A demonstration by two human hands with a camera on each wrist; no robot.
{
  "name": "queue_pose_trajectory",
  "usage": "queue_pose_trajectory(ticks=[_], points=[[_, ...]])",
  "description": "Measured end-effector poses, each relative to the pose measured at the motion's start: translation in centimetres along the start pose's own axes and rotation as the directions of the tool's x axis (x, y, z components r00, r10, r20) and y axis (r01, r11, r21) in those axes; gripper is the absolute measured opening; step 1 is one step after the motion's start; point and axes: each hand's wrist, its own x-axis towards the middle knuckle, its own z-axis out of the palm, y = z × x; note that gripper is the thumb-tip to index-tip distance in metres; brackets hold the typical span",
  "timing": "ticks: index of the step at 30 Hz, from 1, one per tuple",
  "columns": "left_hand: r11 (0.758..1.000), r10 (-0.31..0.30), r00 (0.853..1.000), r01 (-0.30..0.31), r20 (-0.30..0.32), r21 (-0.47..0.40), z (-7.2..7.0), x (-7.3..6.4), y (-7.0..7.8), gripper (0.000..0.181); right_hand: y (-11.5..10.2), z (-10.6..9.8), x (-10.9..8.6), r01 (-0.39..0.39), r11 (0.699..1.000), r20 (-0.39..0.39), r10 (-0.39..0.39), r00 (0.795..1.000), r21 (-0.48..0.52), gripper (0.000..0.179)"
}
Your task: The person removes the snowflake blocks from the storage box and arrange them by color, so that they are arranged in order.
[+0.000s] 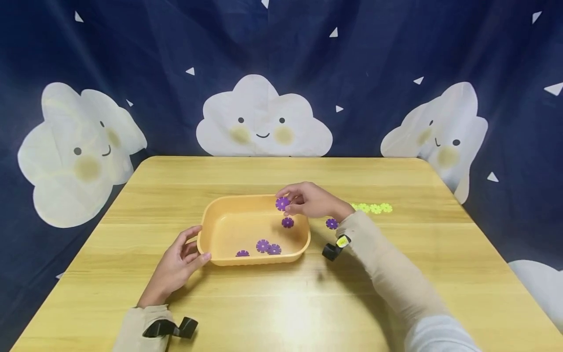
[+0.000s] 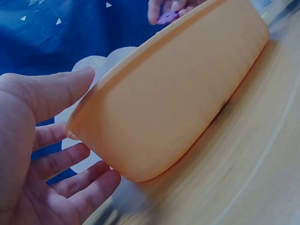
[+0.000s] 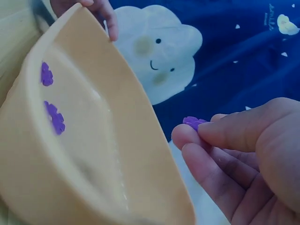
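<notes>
A light-orange plastic basin (image 1: pixel 246 230) stands on the table, its near-left end held by my left hand (image 1: pixel 178 264). The thumb (image 2: pixel 75 84) lies at the rim and the other fingers spread along the outside below it. My right hand (image 1: pixel 312 199) is over the basin's far-right corner, pinching a purple flower-shaped disc (image 1: pixel 282 203) with a notched edge between thumb and fingertips. Just below that hand, another purple disc (image 1: pixel 288 223) shows within the basin's outline. Several more purple discs (image 1: pixel 263 246) lie inside along the near wall, which partly hides one of them.
On the wooden table (image 1: pixel 264 303), a purple disc (image 1: pixel 332 224) lies near my right wrist. A row of yellow-green discs (image 1: pixel 375 209) extends beyond the right forearm, partly covered by it. A dark blue curtain (image 1: pixel 176 39) with printed clouds hangs behind the table.
</notes>
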Motion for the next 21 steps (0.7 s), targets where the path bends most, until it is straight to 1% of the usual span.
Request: queue_pose_trajectory(ticks=[3,6,9,11,13,15,17,21], points=[[1.000,0.013,1.000,-0.013,0.005,-0.020,-0.1,0.0,0.1,0.067,0.3,-0.5,-1.3,-0.002,1.000,-0.043,0.003,0.999,0.028,0.035],[0.999,0.017,1.000,-0.016,0.001,-0.047,-0.3,0.1,0.2,0.065,0.7,-1.0,-2.5,0.018,0.998,-0.092,-0.013,0.996,0.052,0.035],[0.994,0.023,0.999,-0.027,-0.039,-0.102,-0.5,0.3,0.5,0.061,1.2,-1.5,-3.5,0.039,0.997,-0.129,-0.030,0.991,0.068,0.036],[0.985,0.038,0.996,-0.051,-0.084,-0.164,-0.7,0.4,0.6,0.055,1.7,-1.7,-3.9,0.040,0.997,-0.144,-0.029,0.989,0.068,0.035],[0.969,0.054,0.991,-0.082,-0.122,-0.232,-0.8,0.5,0.7,0.051,2.2,-1.8,-4.3,0.031,0.997,-0.152,-0.021,0.988,0.067,0.034],[0.952,0.063,0.987,-0.104,-0.146,-0.289,-0.8,0.5,0.6,0.047,2.7,-1.9,-4.8,0.018,0.998,-0.159,-0.008,0.987,0.065,0.034],[0.941,0.062,0.987,-0.108,-0.151,-0.322,-0.7,0.4,0.5,0.045,3.2,-1.9,-5.3,-0.001,0.998,-0.162,0.012,0.987,0.068,0.034],[0.939,0.034,0.991,-0.076,-0.130,-0.336,-0.4,0.2,0.4,0.046,4.3,-1.8,-6.6,-0.034,0.994,-0.155,0.050,0.987,0.106,0.037]])
